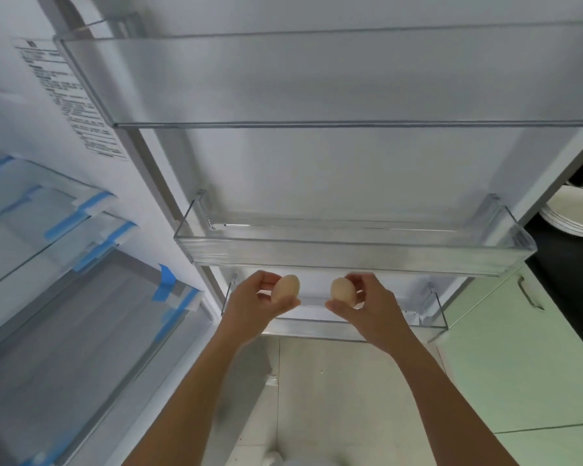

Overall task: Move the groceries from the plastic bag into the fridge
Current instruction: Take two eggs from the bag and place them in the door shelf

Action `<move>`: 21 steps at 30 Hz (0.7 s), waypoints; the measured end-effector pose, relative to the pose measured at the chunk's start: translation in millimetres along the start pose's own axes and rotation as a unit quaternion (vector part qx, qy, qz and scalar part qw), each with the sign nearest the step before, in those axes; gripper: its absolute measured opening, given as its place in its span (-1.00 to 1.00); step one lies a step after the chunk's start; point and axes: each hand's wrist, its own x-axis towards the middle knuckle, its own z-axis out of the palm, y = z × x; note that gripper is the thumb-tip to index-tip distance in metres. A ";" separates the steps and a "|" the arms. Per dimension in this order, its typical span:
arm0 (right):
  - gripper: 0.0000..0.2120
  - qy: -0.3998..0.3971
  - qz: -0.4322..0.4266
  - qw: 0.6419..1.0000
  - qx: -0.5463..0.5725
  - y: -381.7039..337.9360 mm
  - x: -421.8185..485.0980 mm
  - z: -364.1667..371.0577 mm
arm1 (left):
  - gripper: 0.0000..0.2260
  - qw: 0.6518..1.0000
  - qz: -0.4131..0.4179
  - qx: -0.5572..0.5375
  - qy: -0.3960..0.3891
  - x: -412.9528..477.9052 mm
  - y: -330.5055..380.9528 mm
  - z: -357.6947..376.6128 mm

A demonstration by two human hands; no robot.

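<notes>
— Forearms [196, 391] out, our left hand [251, 299] pinches one egg [285, 289], our right hand [372, 306] a second egg [343, 289], before the lowest door bin [313, 327].
— Light, brittle, smooth: we cradle the sides, never squeeze.

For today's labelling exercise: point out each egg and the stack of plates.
Left egg [286, 288]: head view, shell's middle.
Right egg [343, 289]: head view, shell's middle.
Plates [569, 206]: head view, top plate's surface.

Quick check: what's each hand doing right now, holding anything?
Left hand: holds the left egg in its fingertips.
Right hand: holds the right egg the same way.
Both are in front of the lowest door bin.
</notes>
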 end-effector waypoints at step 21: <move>-0.52 -0.118 0.173 0.957 -0.200 27.0 56.9 15.4 | -0.61 0.957 -0.105 0.191 -0.192 77.6 -32.8 19.9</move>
